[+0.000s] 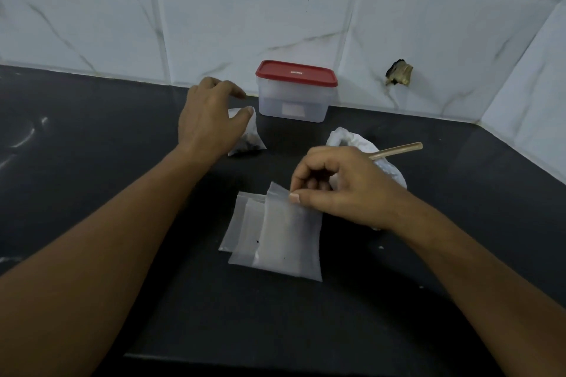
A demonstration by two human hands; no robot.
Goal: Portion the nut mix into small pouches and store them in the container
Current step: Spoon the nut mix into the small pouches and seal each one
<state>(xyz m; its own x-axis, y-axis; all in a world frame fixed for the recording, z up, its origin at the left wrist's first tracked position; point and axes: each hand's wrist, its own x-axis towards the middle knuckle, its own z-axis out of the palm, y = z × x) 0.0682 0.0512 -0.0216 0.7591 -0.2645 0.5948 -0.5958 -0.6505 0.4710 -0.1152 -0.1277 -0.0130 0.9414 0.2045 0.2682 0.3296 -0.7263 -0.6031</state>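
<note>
Head-worn camera looks forward and down, close over countertop (398, 309).

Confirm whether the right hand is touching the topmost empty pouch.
Touching. In the head view the right hand pinches the top edge of the topmost empty pouch between thumb and forefinger.

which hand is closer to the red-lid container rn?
Left. The left hand is just left of the container, over a filled pouch; the right hand is well in front of it, pinching the top empty pouch.
</note>
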